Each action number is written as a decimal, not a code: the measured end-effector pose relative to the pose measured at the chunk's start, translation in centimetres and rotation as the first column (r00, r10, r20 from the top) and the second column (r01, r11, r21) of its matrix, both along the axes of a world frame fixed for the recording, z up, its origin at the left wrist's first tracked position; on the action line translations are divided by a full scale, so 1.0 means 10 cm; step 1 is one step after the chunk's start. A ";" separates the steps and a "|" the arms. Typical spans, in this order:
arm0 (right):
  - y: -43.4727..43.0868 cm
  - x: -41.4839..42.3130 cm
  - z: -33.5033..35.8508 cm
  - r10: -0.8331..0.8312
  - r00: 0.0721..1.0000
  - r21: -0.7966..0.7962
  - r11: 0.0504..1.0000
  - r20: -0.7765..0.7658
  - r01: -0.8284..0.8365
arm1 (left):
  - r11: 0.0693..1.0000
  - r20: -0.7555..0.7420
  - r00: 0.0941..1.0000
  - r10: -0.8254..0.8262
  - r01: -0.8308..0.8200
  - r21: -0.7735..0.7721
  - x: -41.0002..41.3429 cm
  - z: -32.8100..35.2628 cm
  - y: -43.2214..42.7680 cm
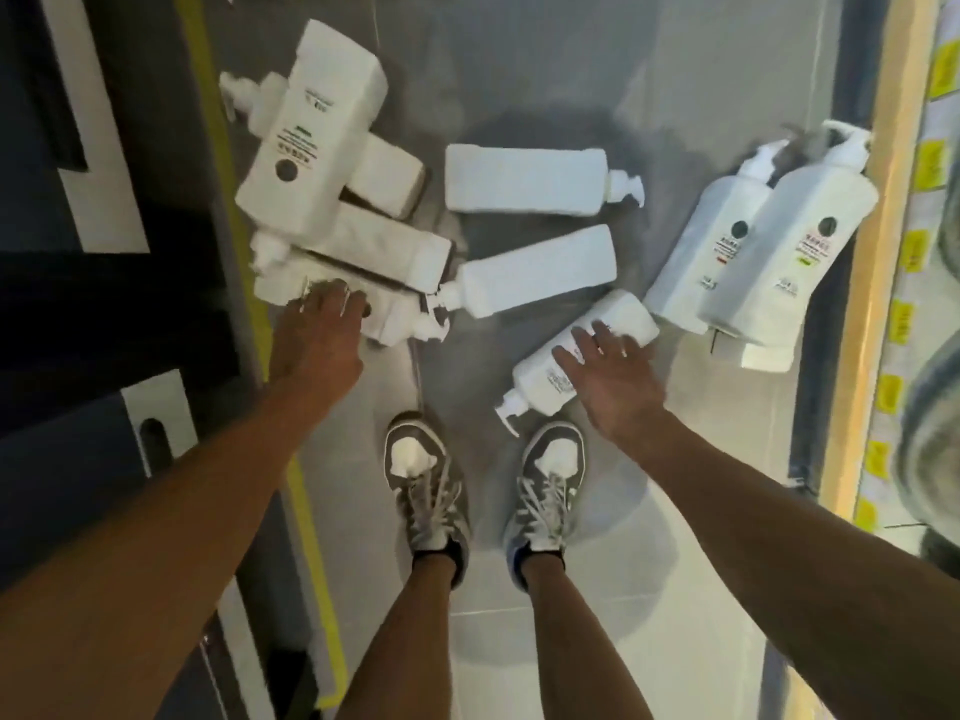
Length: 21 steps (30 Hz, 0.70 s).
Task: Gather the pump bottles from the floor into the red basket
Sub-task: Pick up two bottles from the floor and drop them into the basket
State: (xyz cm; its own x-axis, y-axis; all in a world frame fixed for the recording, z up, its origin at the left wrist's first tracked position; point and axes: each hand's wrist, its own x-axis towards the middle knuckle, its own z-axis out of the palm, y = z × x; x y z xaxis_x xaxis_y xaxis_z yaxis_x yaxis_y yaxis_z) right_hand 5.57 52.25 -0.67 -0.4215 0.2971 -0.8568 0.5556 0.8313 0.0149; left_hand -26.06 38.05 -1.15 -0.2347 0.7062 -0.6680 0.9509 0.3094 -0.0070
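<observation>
White pump bottles (524, 179) lie scattered on the grey floor (519, 70). Right hand (613, 376), fingers spread straight, lies over the nearest bottle (621, 314). Left hand (322, 330) reaches the left pile (311, 127); cannot tell its grip.

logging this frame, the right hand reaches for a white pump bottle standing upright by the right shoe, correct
Not quite: the head view shows the white pump bottle lying on its side by the right shoe, not upright; the right hand does reach for it.
</observation>
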 end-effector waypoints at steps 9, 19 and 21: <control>0.00 0.17 -0.83 0.253 0.927 0.086 0.967 -0.277 -0.238 | 0.933 -0.110 0.959 -0.263 0.282 0.222 -0.28 -0.87 0.11; -0.03 0.04 0.59 -0.200 0.957 0.024 0.977 -0.210 0.210 | 0.989 0.118 0.983 0.143 -0.139 -0.044 0.14 0.44 -0.12; -0.04 0.01 1.21 -0.315 0.929 -0.014 0.948 -0.195 0.318 | 0.945 0.125 0.939 0.321 -0.309 -0.103 0.31 1.06 -0.07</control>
State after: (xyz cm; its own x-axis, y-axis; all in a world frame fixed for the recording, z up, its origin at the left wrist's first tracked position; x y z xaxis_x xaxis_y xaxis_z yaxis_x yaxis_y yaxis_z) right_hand 5.72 51.87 11.41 -0.4588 0.4564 -0.7623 0.7836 0.6123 -0.1051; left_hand -22.98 37.33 9.42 -0.3377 0.5534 -0.7614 0.7981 0.5972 0.0802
